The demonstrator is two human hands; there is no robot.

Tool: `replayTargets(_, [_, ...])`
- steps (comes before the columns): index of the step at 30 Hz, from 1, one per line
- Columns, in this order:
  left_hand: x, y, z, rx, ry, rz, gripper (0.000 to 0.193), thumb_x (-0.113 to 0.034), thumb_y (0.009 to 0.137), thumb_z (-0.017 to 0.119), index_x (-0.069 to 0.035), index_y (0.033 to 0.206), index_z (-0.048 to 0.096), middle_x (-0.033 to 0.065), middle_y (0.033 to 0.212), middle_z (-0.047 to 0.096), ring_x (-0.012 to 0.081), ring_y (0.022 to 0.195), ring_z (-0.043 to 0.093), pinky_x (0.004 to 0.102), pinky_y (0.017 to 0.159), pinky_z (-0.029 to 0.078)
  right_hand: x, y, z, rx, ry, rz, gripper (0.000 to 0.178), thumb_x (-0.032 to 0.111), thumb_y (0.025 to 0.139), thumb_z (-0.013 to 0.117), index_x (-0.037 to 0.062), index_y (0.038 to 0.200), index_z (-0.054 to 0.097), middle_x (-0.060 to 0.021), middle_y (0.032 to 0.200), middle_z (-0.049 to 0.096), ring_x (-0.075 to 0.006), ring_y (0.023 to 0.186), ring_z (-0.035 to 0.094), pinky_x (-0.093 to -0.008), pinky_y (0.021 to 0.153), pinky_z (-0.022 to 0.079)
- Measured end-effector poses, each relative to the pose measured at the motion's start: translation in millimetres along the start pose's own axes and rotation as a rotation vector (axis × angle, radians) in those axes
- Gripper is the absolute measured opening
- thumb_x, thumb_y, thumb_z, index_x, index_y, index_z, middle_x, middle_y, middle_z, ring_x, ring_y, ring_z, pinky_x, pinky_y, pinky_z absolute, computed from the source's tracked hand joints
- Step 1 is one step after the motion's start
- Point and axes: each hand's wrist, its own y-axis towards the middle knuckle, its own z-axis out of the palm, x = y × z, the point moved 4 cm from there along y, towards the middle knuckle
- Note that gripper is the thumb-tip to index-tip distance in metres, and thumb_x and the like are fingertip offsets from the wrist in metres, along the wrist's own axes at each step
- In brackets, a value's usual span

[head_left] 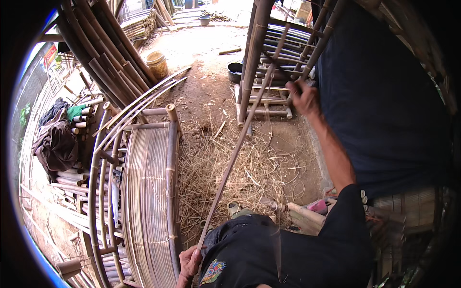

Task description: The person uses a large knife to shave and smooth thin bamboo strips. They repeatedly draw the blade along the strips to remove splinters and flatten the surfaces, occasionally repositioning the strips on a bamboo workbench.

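A long, thin bamboo strip (230,169) slants up from my lap toward the far right. My left hand (190,261), low beside my dark shirt, is closed around its near end. With the arm stretched out, my right hand (306,99) is closed on a dark-handled knife (281,68). The knife is blurred, and its dark blade appears to cross the strip near the far end; whether it touches cannot be made out. Just left of my left hand lies a slatted bamboo bench (149,192).
Bamboo shavings (240,163) cover the dirt floor. A bamboo ladder-like frame (253,62) stands far right, near a black bucket (235,72). Dark poles (103,48) lean far left, beside a yellowish bucket (157,64). A dark cloth (384,105) hangs at the right.
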Motion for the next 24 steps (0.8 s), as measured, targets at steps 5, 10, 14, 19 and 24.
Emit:
replayTargets(5, [36,-32,-25,-0.169,0.156,0.019,0.054,-0.048,0.095,0.051,-0.002,0.068,0.060,-0.0044,0.054,0.046,0.0057,0.051,0.042,0.0251,0.046,0.032,-11,26,-34,0.036,-0.108,0.034,0.062,0.067,0.089,0.046,0.0083,0.085,0.065,-0.0198,0.075,0.066,-0.0426,0.075,0.065,-0.0467,0.063,0.050])
replayTargets(10, [109,-65,-78,-0.285,0.326,0.004,0.056,-0.045,0.098,0.047,-0.003,0.060,0.053,-0.0023,0.052,0.048,0.0068,0.050,0.042,0.0270,0.046,0.032,-113,69,-78,-0.156,-0.027,0.362,0.072,0.071,0.086,0.049,0.0009,0.080,0.065,-0.0215,0.070,0.065,-0.0358,0.065,0.066,-0.0417,0.059,0.050])
replayTargets(14, [108,-59,-68,-0.177,0.040,-0.181,0.040,-0.037,0.097,0.053,0.001,0.097,0.066,-0.0055,0.058,0.043,0.0036,0.054,0.037,0.0230,0.048,0.030,-85,54,-76,-0.075,0.379,0.554,0.057,0.064,0.083,0.062,0.0075,0.075,0.064,-0.0011,0.056,0.055,-0.0069,0.045,0.052,-0.0233,0.039,0.040])
replayTargets(19, [-16,38,25,0.334,-0.241,-0.195,0.043,-0.035,0.102,0.045,0.002,0.118,0.058,-0.0062,0.060,0.037,0.0041,0.051,0.033,0.0216,0.046,0.026,68,-58,36,0.189,1.078,0.539,0.025,0.026,0.084,0.074,0.0039,0.092,0.067,-0.0070,0.069,0.064,-0.0058,0.044,0.053,-0.0206,0.036,0.042])
replayTargets(24, [-41,63,48,0.538,-0.475,-0.325,0.045,-0.036,0.102,0.045,0.003,0.121,0.058,-0.0023,0.063,0.043,0.0062,0.047,0.036,0.0213,0.043,0.027,137,-102,85,0.187,1.360,0.606,0.027,0.030,0.081,0.078,0.0080,0.077,0.062,-0.0003,0.062,0.058,-0.0046,0.046,0.053,-0.0203,0.039,0.041])
